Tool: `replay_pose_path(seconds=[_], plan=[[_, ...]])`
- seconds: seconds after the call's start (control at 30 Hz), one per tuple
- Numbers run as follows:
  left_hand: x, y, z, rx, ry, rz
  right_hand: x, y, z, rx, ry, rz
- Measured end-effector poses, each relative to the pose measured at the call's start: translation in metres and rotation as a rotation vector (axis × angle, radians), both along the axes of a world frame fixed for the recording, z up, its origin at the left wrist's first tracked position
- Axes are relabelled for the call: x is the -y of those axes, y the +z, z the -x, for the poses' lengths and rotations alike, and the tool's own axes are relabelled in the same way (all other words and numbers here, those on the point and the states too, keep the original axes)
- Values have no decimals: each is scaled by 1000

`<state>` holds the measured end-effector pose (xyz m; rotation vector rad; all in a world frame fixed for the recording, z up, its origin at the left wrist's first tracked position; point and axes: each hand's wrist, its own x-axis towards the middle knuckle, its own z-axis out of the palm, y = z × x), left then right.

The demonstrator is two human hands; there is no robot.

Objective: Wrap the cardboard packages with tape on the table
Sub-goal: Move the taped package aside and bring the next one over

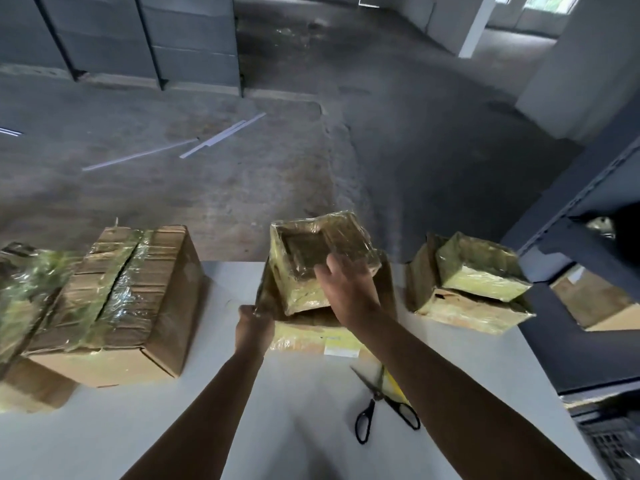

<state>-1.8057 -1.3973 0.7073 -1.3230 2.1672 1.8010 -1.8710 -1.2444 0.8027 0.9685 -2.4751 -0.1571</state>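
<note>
Resting on the white table [104,427], a small tape-wrapped cardboard package [304,258] sits tilted on a larger flat package [311,336] at the far middle edge. The right hand [349,289] lies on the small package with fingers spread open. The left hand [254,327] is closed on the lower package's left corner. Black scissors [381,407] lie open just beside the right forearm.

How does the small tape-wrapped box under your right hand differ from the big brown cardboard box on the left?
The small tape-wrapped box is glossy with film all over; the big brown cardboard box has wrap only in bands on top, its sides bare. The small one sits tilted on another package under the right hand; the big one rests on the white table, untouched. Both are cardboard.
</note>
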Motion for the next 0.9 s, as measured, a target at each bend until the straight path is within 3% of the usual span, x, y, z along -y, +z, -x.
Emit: replay_pose_path(seconds=[0.33,0.57,0.9], plan=[[-7,-2,29,-22,234,-35,3,-7,7,143,-1,63],[-33,5,53,-4,-28,-22,-17,-5,31,234,-160,85],[-46,11,46,82,-192,54,-41,-17,34,214,-146,92]])
